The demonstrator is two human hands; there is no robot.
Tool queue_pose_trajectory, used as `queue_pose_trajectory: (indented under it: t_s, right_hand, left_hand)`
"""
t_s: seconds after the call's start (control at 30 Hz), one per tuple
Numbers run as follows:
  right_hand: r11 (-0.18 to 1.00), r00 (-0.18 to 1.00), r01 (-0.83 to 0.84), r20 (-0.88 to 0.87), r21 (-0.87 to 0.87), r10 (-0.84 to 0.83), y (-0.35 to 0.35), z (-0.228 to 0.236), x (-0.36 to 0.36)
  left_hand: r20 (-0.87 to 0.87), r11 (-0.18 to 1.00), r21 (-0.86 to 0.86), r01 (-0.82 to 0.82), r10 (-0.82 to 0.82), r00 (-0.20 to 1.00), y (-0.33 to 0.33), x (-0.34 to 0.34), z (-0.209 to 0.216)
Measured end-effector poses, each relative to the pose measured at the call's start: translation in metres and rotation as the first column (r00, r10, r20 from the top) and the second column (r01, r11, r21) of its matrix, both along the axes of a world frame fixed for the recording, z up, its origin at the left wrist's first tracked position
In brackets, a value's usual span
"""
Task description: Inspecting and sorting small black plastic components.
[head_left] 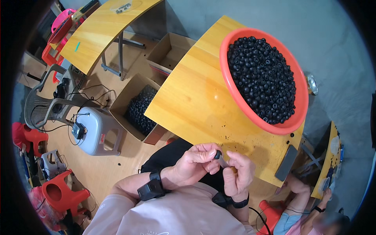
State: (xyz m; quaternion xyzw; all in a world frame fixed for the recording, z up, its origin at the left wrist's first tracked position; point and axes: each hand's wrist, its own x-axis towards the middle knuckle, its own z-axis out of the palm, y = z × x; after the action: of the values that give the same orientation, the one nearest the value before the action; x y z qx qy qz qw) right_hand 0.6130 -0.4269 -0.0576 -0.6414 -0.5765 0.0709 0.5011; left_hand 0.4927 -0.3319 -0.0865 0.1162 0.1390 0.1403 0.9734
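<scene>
Left hand: I have the left hand point(192, 162) pinching a small black piece point(217, 154) between thumb and fingers.
Right hand: I see the right hand point(239, 174) curled around a slim tool point(223, 161), its shaft pointing toward the piece; I cannot tell how far the tip goes in.
Black piece: up between both hands, in front of the pale shirt point(168, 211) and just off the near edge of the worktop point(188, 98).
Wrists: I make out dark straps on both, the left one carrying a boxy black device point(152, 189).
Worktop: dark crumbs lie scattered near its close edge, with a dark flat slab point(286, 162) at the right corner.
Red basin: the basin point(281, 129) stands farther back, heaped with black pieces point(260, 78) like the pinched one.
Floor, left: a cardboard box point(155, 135) holds more dark pieces, beside a grey-blue stool point(100, 131).
Lower right: I see another person point(299, 190) seated by a second table point(328, 156).
</scene>
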Motion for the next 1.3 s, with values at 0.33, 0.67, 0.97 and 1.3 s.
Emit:
queue_pose_trajectory:
  t_s: [0.33,0.67,0.97,1.3]
  right_hand:
    - [0.999,0.992,-0.023,0.122,0.033,0.018,0.003,-0.011,0.008]
    - [0.999,0.994,-0.032,0.110,0.029,0.028,0.004,-0.012,0.004]
    - [0.999,0.997,-0.029,0.076,0.025,0.027,0.000,-0.015,-0.003]
    - [0.973,0.955,0.186,-0.207,-0.136,-0.212,-0.016,-0.037,0.013]
  left_hand:
    - [-0.041,1.000,-0.009,0.026,-0.027,0.999,-0.003,0.005,-0.008]
    - [-0.013,0.998,0.033,0.047,-0.046,0.999,-0.002,0.001,-0.013]
    - [-0.021,0.999,0.037,0.039,-0.038,0.999,-0.006,-0.004,-0.019]
    - [-0.024,0.997,0.073,0.007,-0.005,1.000,0.004,-0.021,-0.016]
